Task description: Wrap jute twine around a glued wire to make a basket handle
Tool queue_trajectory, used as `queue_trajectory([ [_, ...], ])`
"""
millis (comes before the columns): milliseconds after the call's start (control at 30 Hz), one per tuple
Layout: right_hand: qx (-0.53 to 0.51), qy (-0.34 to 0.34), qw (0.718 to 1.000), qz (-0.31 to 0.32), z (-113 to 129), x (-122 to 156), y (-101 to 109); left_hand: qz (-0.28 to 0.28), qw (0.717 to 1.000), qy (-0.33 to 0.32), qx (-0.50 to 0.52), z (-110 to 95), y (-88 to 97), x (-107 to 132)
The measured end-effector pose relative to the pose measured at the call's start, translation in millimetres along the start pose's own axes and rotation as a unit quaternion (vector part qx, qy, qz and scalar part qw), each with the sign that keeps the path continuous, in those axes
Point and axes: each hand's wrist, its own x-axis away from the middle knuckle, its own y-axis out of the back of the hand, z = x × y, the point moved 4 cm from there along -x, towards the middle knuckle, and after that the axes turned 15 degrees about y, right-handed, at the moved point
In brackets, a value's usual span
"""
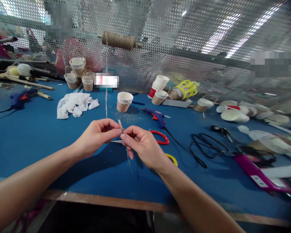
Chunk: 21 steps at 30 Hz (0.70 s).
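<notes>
My left hand (97, 136) and my right hand (140, 144) meet above the middle of the table, fingertips pinched on a thin twisted cord (128, 158). Its pale upper end pokes up between the fingers, and its dark, thin tail hangs below my right hand. A strand of twine (106, 100) drops from the twine spool (118, 40) to just behind my left hand; whether it joins the cord is hidden. Under my hands lie scissors with a red handle loop (163, 137) and a yellow loop (171, 159), partly covered. A twine-wrapped cup (124, 103) with a white fabric rim stands beyond.
A blue glue gun (156, 117) trails its cable on the right, towards a purple power strip (262, 174). White lace (74, 105) lies at left, before several small wrapped baskets (88, 83). Another glue gun (20, 98) rests far left. A perforated metal screen (140, 68) backs the table.
</notes>
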Motion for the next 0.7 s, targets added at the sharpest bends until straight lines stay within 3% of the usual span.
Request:
queue_trajectory([
  [233, 0.067, 0.016, 0.997, -0.018, 4.9, 1.5, -0.2, -0.028, 0.999, -0.019, 0.003, 0.6, 0.2, 1.1],
  [400, -0.067, -0.029, 0.994, 0.078, 2.9, 2.7, -2.9, 0.060, 0.998, 0.013, 0.028, -0.2, -3.5, 2.4],
  [467, -0.094, -0.033, 0.991, 0.085, 2.4, 2.5, -2.6, 0.075, 0.997, 0.014, 0.028, -1.1, -3.5, 2.4],
  [700, -0.031, -0.002, 0.999, 0.026, 3.9, 1.1, 0.3, 0.007, 0.997, -0.037, -0.072, -7.6, 1.7, 2.1],
])
